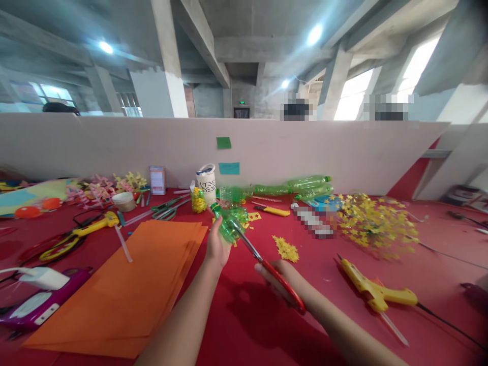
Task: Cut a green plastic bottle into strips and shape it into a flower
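My left hand (218, 245) is closed around a cut piece of green plastic bottle (227, 227) with its neck and cap end pointing up and away. In my right hand (284, 279) is a pair of red-handled scissors (284, 284). Their metal blades reach up and left to the bottle piece and meet its right side; whether they are cutting cannot be made out. More green plastic bottle parts (240, 214) lie just behind it. A small pile of yellow paper stars (285, 249) lies to the right of the blades.
Orange sheets (125, 284) cover the left of the red table. A yellow glue gun (375, 290) lies at right, another glue gun (97, 223) at left. A yellow cutter knife (275, 210), whole green bottles (308, 186) and a yellow star bouquet (373, 223) stand behind. A purple power strip (46, 300) sits front left.
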Tool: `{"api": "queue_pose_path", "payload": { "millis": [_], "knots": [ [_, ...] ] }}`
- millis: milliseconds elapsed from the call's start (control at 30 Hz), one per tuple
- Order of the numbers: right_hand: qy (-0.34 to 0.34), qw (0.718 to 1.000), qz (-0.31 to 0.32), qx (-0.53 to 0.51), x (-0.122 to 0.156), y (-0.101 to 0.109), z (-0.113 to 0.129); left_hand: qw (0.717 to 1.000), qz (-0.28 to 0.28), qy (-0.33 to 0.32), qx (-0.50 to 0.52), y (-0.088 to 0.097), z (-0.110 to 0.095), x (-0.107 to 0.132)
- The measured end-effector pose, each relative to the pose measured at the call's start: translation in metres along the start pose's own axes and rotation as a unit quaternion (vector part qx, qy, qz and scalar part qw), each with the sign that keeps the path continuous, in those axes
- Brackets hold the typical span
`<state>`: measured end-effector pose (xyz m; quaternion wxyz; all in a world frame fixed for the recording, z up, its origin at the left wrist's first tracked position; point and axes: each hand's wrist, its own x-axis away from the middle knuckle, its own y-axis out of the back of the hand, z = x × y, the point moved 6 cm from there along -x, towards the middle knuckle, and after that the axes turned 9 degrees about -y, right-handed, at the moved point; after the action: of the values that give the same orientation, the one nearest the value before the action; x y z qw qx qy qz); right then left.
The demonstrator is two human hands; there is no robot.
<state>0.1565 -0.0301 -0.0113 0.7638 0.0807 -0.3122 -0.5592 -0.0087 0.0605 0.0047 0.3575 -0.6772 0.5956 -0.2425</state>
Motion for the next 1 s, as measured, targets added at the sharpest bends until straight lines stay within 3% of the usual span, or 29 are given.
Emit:
{"api": "queue_pose_path", "payload": {
  "millis": [200,433,633,1000],
  "knots": [
    [0.034,0.999,0.015,-0.026,0.004,0.001,0.007,0.999,0.022,0.029,-0.031,-0.004,0.012,0.005],
    [-0.013,0.998,0.005,-0.057,0.005,0.0,0.004,0.999,0.027,0.029,-0.027,-0.007,0.012,0.007],
    [-0.015,0.999,-0.012,-0.05,0.002,-0.001,0.002,0.999,0.028,0.023,-0.028,-0.006,0.01,0.006],
    [0.006,0.995,0.025,-0.093,0.008,0.002,0.011,0.997,0.03,0.012,-0.071,-0.011,0.019,0.015]
  ]
}}
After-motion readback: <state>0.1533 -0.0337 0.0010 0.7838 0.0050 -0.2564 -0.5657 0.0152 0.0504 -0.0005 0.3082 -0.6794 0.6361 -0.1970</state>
